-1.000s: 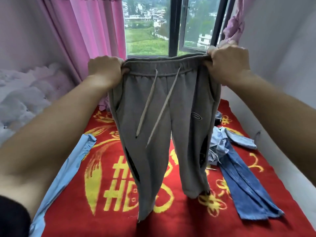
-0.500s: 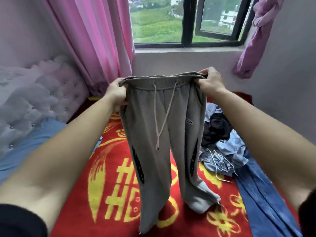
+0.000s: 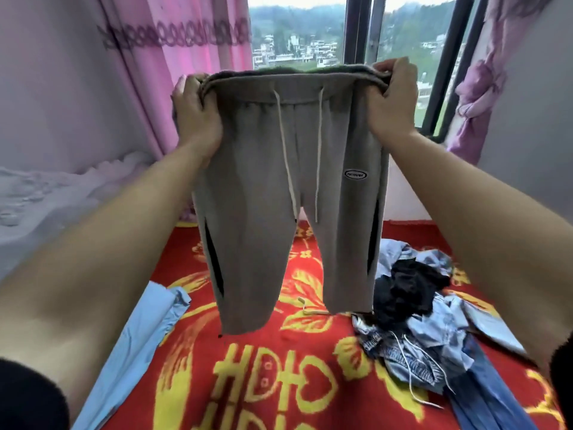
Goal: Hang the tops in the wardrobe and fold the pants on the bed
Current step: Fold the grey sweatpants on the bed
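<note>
1. Vs half a sec ago, the grey pants [image 3: 263,187] are held higher. The waistband [image 3: 294,78] is now level w/ the window [image 3: 297,41] glass; before it sat below the sill.
2. Back then the right leg's cuff lay bunched on the bed [image 3: 412,231]. Now both legs hang straight, and the hems look clear of the red blanket [image 3: 310,367].
3. The left grip [image 3: 197,116] is still clenched round the waistband's left end and the right grip [image 3: 393,97] round its right end. Fingers curl over the top edge, and the band is stretched flat btwn them.
4. The pants' front faces me. Two pale drawstrings [image 3: 286,150] hang down the middle, there's an oval logo patch [image 3: 355,174] on the right thigh, and a dark pocket slit on each side.
5. Bed: the blanket has a yellow pattern. A light-blue garment [image 3: 148,330] lies along the left edge. On the right is a heap w/ a black item [image 3: 406,290] on top of pale-blue and denim pieces [image 3: 412,363]. Blue jeans [image 3: 486,401] run toward me from it.
6. Room: pink curtain [image 3: 173,72] left of the window, knotted purple curtain [image 3: 477,88] on the right, hillside bldgs outside, pale tufted headboard [image 3: 46,197] at far left.
</note>
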Demonstrator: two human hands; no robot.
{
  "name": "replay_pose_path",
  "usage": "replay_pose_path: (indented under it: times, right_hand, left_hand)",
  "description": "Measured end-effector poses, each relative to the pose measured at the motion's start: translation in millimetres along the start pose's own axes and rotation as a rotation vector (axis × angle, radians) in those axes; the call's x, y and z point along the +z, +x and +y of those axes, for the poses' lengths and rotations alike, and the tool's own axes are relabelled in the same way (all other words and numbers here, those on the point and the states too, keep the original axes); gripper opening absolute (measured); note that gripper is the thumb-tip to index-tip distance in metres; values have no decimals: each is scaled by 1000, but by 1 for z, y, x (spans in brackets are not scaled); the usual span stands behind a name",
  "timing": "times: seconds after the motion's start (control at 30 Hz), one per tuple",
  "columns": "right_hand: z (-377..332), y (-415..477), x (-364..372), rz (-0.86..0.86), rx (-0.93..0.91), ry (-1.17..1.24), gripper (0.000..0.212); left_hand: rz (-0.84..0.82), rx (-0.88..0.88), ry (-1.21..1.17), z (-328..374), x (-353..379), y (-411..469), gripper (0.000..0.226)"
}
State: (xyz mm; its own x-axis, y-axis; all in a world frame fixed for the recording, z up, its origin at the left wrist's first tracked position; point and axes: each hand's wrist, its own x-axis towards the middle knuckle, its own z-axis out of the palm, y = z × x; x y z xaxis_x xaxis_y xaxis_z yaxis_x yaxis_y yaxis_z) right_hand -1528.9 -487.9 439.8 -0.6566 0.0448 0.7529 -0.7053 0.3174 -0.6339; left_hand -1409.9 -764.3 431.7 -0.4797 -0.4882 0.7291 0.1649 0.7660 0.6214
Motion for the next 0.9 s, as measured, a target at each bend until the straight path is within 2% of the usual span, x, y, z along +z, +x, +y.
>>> replay_pose_path:
  times: [0.1, 0.2, 0.33, 0.43, 0.57, 0.67, 0.8, 0.9]
  right_hand:
    - [-15, -11, -3, 26, -24, -34, 25]
    - [-7, -50, -1, -1, 8, -105, 29]
    - [34, -154, 7, -138, 160, -202, 27]
    - [75, -264, 6, -276, 279, -294, 25]
    - [120, -418, -18, -531, 523, -458, 23]
    - [138, -518, -48, -765, 639, -563, 22]
    - [144, -633, -88, -1185, 727, -667, 26]
    - [149, -713, -111, -1460, 713, -708, 24]
  left_hand:
    - [-51, 92, 21, -1, -22, -7, 31]
    - [-123, 104, 33, -23, -38, -47, 31]
    - [-278, 77, 183, -88, -48, -142, 28]
    - [-472, 3, 299, -144, -50, -242, 30]
    - [-823, -134, 437, -203, -57, -384, 35]
    - [-1099, -216, 529, -230, -68, -483, 35]
    - [-1406, -319, 636, -245, -93, -601, 36]
    - [-1553, -451, 700, -251, -112, -678, 38]
